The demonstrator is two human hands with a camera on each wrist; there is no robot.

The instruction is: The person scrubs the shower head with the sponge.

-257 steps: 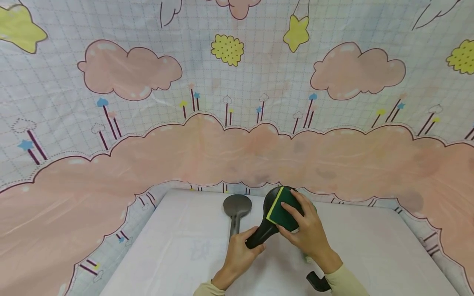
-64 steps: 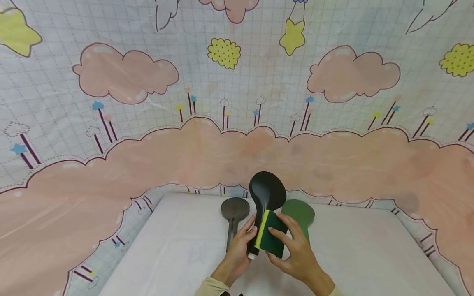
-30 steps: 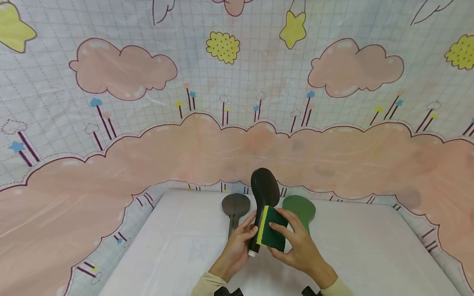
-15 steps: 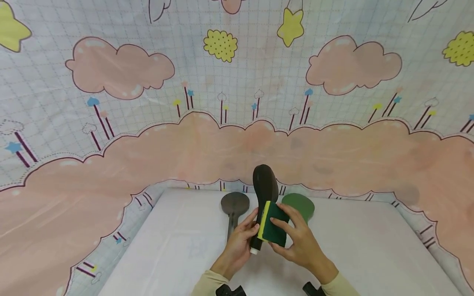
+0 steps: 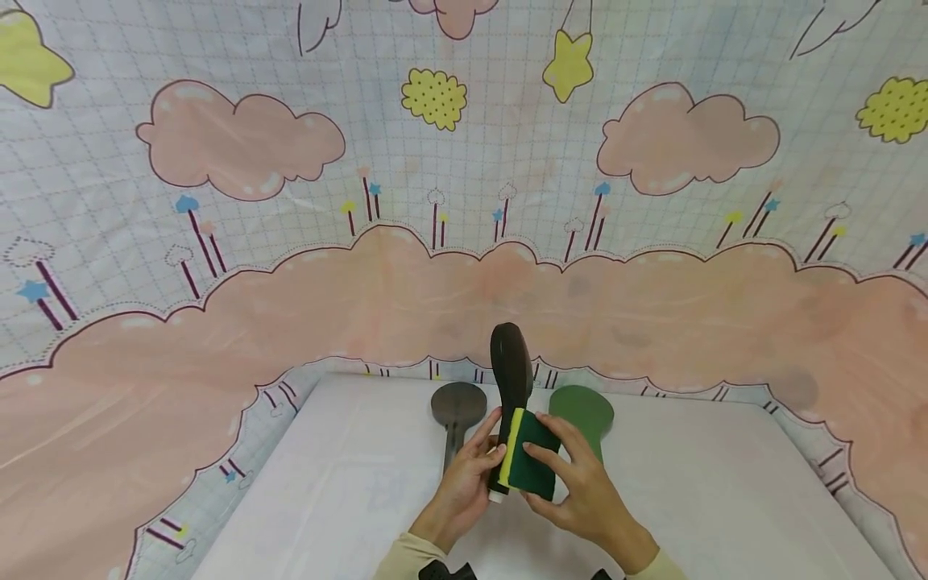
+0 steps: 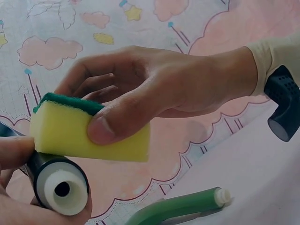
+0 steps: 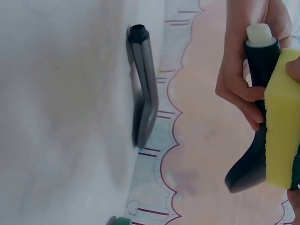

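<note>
A cloud-print backdrop rises beyond the white bench. Above it, the left hand grips a black shower head, twelve-to-six, head toward twelve; the right hand pinches a sponge at three.

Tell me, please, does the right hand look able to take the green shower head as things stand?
Probably not yet: the right hand pinches the sponge, which would likely need putting down first. Otherwise the way looks free: the green shower head lies on the table just beyond that hand.

3 shower heads, 1 sponge, 1 table, 2 sleeves
</note>
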